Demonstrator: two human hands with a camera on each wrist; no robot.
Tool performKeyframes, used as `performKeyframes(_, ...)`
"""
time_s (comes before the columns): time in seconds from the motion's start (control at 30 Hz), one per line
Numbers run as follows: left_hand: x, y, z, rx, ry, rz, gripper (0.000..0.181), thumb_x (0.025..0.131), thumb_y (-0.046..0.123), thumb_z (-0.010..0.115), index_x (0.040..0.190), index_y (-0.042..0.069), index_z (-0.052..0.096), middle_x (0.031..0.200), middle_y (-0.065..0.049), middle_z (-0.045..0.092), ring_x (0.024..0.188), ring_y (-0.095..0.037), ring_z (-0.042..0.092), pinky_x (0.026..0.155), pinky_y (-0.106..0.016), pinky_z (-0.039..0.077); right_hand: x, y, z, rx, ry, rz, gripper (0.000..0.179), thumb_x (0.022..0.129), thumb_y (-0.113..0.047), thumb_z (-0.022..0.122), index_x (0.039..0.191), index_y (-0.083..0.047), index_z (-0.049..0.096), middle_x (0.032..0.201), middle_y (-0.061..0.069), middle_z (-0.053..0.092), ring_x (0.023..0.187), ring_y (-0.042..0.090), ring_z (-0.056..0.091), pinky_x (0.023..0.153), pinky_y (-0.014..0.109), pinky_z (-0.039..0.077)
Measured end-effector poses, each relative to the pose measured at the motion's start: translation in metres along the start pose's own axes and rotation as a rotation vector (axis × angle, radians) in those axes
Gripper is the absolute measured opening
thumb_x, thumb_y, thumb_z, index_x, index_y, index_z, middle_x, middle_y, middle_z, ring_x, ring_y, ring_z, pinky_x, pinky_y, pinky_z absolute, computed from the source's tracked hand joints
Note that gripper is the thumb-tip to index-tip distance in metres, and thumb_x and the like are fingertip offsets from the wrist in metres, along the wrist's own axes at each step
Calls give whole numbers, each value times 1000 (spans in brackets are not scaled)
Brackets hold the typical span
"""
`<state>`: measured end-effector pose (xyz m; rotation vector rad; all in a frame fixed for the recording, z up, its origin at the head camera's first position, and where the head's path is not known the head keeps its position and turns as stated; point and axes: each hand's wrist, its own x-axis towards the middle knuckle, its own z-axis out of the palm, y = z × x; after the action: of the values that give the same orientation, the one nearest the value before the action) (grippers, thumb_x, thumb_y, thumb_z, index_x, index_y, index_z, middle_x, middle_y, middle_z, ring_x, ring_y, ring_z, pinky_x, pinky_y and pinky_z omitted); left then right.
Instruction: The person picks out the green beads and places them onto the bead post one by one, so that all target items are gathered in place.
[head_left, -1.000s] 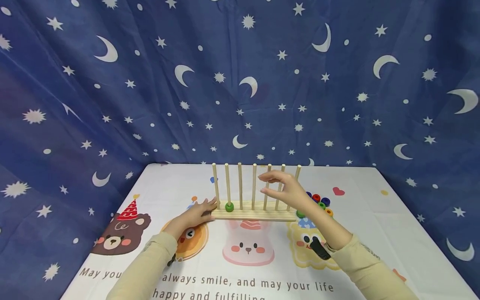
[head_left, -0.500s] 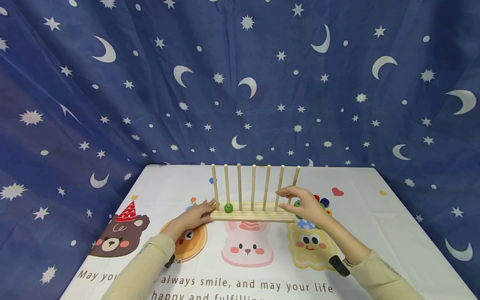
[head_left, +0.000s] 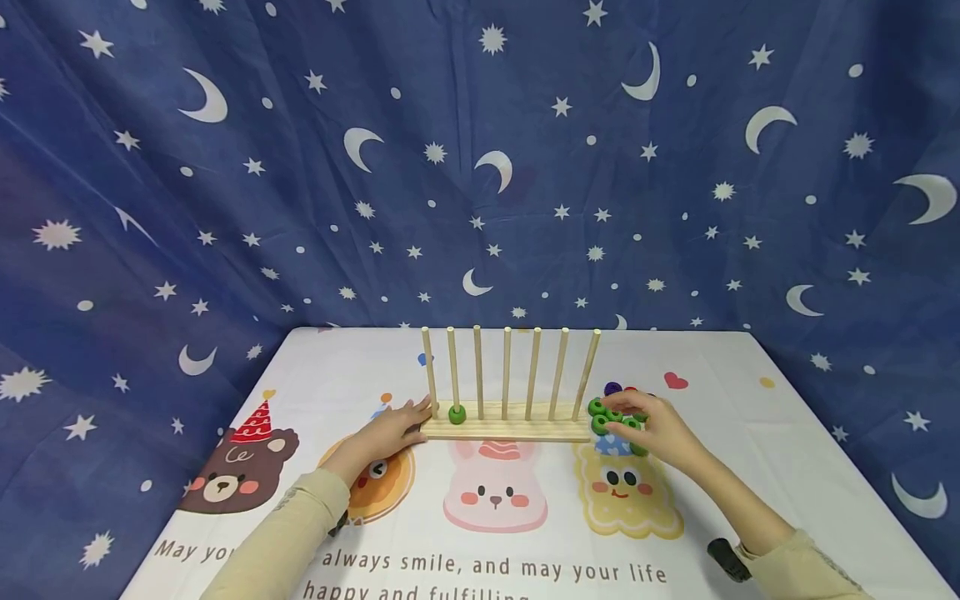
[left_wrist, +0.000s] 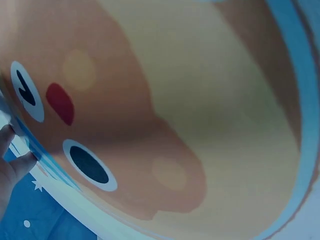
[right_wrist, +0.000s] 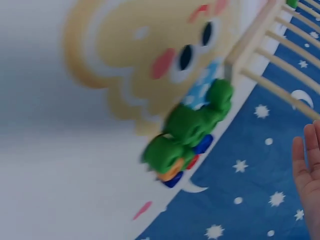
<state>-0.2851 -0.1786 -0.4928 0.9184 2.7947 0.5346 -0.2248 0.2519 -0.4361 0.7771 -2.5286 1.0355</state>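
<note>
A pale wooden rack (head_left: 510, 429) with several upright pegs stands on the cloth in the head view. One green bead (head_left: 457, 414) sits low on its second peg from the left. My left hand (head_left: 390, 429) touches the left end of the rack's base with extended fingers. Just right of the rack, my right hand (head_left: 660, 429) hovers at a pile of beads, thumb and fingers apart, holding nothing that I can make out. Green beads (head_left: 599, 424) make up the near part of the pile; a purple bead (head_left: 612, 388) shows behind. In the right wrist view, green beads (right_wrist: 185, 125) look blurred.
A white cloth (head_left: 780, 467) printed with cartoon faces and words covers the table. Behind it hangs a dark blue curtain (head_left: 480, 200) with moons and stars. Some red, blue and orange beads (right_wrist: 171, 170) lie among the green ones.
My right hand has moved right and down, from in front of the right-hand pegs to the bead pile. The left hand stays at the rack's end.
</note>
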Motion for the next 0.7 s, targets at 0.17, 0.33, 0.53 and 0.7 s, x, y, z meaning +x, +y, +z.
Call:
performKeyframes(0.17,0,-1,1,-10,-6,-16,55,93,27,57,141,3,43,150,-18,31,133,-50,33,101,-73,24,-12,7,-3,-38,-38,101,30,78,-4,74,106,1,66,101,15,70,88,33,65,77,45,55)
performKeyframes(0.33,1,-1,2,-20,0,-30,55,93,27,57,141,3,43,151,-17,31,133,-49,33,101,-73,23,-18,13,-2,-62,-61,123,28,79,-3,73,106,1,66,102,17,69,89,35,65,79,49,54)
performKeyframes(0.53,0,0,3,-37,3,-29,55,94,28,55,142,3,41,152,-17,29,134,-50,30,102,-73,19,-22,17,-1,-90,-76,125,29,77,-1,74,105,3,66,100,17,69,88,35,66,77,47,55)
performKeyframes(0.7,-3,1,4,-50,9,-23,54,94,26,55,141,2,42,151,-19,29,133,-52,30,101,-75,18,-30,22,-3,-121,-95,202,29,78,-5,74,105,3,66,101,16,69,90,33,66,80,44,55)
